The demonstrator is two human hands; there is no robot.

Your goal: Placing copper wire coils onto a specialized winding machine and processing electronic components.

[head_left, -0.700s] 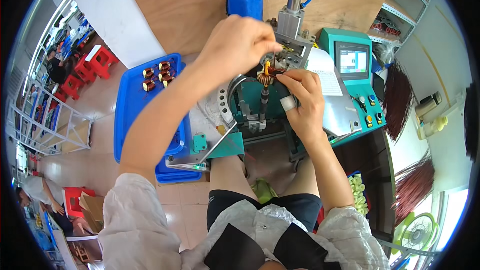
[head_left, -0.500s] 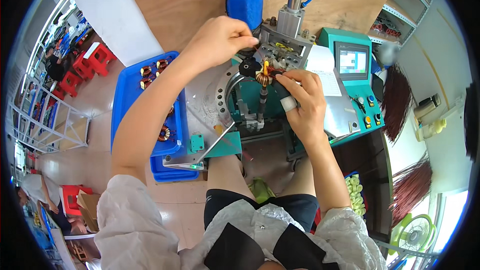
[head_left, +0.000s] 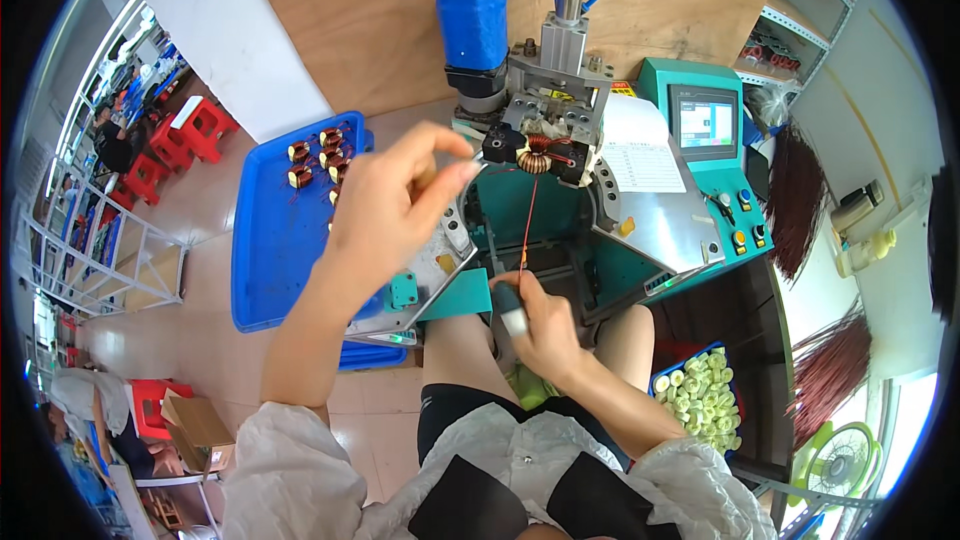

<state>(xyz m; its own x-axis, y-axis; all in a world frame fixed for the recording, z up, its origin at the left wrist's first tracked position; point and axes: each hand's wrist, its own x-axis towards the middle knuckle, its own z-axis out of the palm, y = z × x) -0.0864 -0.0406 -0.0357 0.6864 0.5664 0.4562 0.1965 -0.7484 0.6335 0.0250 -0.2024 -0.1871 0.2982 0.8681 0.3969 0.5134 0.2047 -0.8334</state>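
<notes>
Evidently the winding is partial: turns cover the coil point(head_left: 535, 156), clamped above the right hand point(head_left: 550, 330), while one strand point(head_left: 530, 215) runs unwound toward its fingers point(head_left: 533, 298). These grip a tool point(head_left: 507, 302); whether the left hand point(head_left: 393, 202) grasps anything cannot be told. Since earlier, the right hand has dropped below the coil.
</notes>
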